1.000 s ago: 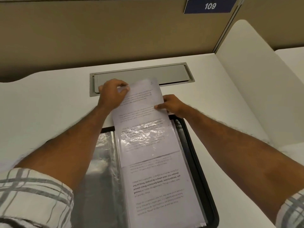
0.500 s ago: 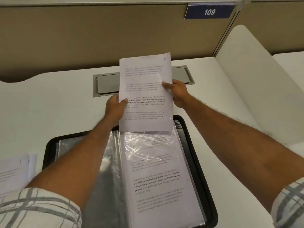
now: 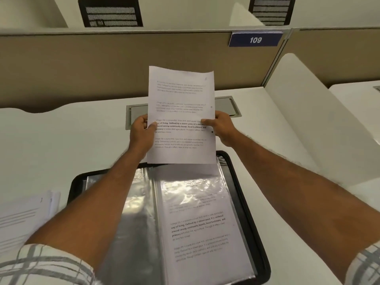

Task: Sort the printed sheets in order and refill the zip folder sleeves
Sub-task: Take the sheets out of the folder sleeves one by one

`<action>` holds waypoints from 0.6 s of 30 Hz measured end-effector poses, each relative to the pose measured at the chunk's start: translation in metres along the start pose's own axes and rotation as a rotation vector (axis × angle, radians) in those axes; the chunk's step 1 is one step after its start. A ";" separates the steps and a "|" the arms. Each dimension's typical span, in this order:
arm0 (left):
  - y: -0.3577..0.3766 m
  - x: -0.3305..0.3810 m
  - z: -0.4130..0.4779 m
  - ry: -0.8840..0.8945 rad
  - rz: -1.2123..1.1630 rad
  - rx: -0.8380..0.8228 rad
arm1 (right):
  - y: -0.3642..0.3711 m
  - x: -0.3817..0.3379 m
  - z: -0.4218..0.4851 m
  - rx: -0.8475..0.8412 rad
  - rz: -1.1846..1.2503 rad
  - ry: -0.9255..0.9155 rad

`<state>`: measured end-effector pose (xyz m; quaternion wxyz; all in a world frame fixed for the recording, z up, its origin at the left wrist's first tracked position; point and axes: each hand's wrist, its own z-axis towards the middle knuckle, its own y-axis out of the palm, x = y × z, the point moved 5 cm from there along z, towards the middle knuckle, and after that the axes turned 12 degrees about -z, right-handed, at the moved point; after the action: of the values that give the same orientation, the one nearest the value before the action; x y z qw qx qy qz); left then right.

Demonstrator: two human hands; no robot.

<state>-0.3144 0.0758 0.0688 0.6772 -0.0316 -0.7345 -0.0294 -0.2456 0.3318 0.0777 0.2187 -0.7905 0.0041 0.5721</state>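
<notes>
Printed sheet (image 3: pixel 181 114) held upright above open black zip folder (image 3: pixel 242 202), whose right sleeve (image 3: pixel 201 233) holds another pg.

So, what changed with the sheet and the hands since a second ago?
The white printed sheet came fully out of the clear plastic sleeve and rose; the left hand and right hand pinch its side edges, above the black zip folder. The left hand moved down from the top corner. The folder stayed open.

Sheet (image 3: pixel 181 95) hides mid of desk hatch (image 3: pixel 226 105). Paper stack (image 3: pixel 20 219) cut off at L edge, folder (image 3: pixel 135 233) at btm. Small print on sheet unreadable.
</notes>
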 end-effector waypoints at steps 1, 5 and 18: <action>-0.004 -0.001 -0.008 -0.005 0.012 -0.001 | 0.001 0.003 -0.007 0.007 -0.011 0.003; -0.022 -0.014 -0.037 -0.072 0.041 -0.004 | 0.009 0.021 -0.039 0.017 -0.017 0.050; -0.087 -0.078 -0.149 -0.224 0.136 -0.018 | 0.066 0.077 -0.148 -0.095 -0.099 0.089</action>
<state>-0.1676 -0.0239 0.0031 0.5909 -0.0903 -0.8015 0.0136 -0.1029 0.2393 0.0226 0.2085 -0.8237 -0.0525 0.5246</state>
